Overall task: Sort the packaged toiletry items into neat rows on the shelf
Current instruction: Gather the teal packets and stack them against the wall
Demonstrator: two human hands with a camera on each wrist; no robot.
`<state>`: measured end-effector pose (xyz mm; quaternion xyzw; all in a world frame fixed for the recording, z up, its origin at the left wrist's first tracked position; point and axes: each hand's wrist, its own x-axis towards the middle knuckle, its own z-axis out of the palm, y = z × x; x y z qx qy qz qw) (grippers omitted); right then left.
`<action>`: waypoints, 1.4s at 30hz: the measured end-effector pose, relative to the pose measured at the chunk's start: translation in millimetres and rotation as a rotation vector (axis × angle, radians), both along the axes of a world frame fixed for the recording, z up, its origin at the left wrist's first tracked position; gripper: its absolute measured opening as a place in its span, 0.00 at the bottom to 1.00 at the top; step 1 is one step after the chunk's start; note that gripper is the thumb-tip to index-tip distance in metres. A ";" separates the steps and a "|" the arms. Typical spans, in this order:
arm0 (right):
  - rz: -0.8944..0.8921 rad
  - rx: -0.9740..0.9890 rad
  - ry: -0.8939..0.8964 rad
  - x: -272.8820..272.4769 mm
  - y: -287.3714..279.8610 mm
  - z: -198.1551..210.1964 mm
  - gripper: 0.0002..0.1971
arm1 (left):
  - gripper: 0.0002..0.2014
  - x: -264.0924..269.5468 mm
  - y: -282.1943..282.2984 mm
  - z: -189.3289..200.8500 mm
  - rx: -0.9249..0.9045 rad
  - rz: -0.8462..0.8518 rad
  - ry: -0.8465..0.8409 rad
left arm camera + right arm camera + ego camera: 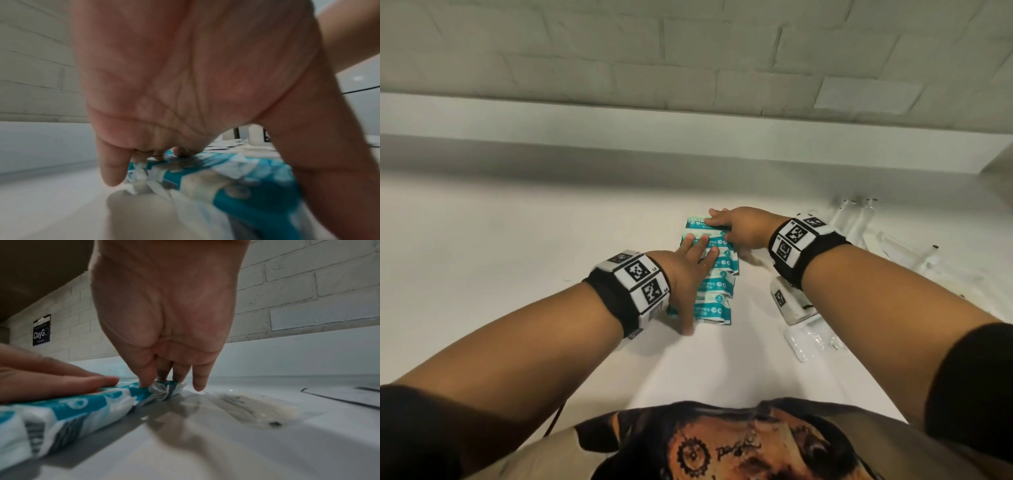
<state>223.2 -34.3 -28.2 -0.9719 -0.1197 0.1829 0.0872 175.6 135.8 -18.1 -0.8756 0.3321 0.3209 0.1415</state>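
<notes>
Teal-and-white soft plastic wipe packets (717,270) lie in one overlapping row on the white shelf (517,274). The left hand (690,270), fingers spread flat, steadies them; the right hand's (739,228) fingers, apparently straight, nudge the far packet into line.

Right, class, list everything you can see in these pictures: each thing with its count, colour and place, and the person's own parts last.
Wipes packets: about six, teal and white, overlapping in one row on the shelf, mid-frame.
Clear-wrapped items: count unclear, transparent, right of the row.
Clear packet: one, transparent, near right, by the right wrist.
Shelf: one, white, under everything.
Brick wall: white, behind the shelf.
Dark label: one, on the wall.
Wristbands: two, black with white markers.
Left hand: flat on the row.
Right hand: fingers on the farthest packet's end.
</notes>
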 end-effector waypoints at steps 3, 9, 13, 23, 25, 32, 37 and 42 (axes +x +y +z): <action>-0.023 0.030 -0.030 -0.4 0.7 -2.9 0.25 | 0.67 -3.7 -0.3 -3.3 -0.046 0.011 -0.053; -0.149 0.013 -0.224 14.9 6.4 -10.7 0.15 | 0.65 12.3 -2.5 -3.1 -0.110 0.022 -0.047; -0.083 -0.061 -0.189 33.5 2.6 -3.0 0.17 | 0.65 37.8 -9.7 -2.5 -0.121 0.029 -0.054; -0.149 -0.020 0.037 115.3 -24.6 9.9 0.25 | 0.66 148.5 -43.1 3.4 -0.183 0.081 -0.053; -0.159 -0.023 0.041 131.5 -27.9 11.5 0.25 | 0.66 167.3 -48.9 1.5 -0.206 0.105 -0.051; -0.168 0.002 0.022 167.8 -36.2 16.2 0.23 | 0.78 216.5 -56.6 -10.1 -0.149 0.229 -0.061; -0.205 0.065 0.036 162.7 -40.3 15.7 0.26 | 0.78 224.5 -55.1 -19.1 -0.133 0.129 -0.024; -0.574 0.474 -0.065 157.6 -63.5 12.9 0.23 | 0.54 226.5 -45.5 8.1 -0.631 0.444 0.124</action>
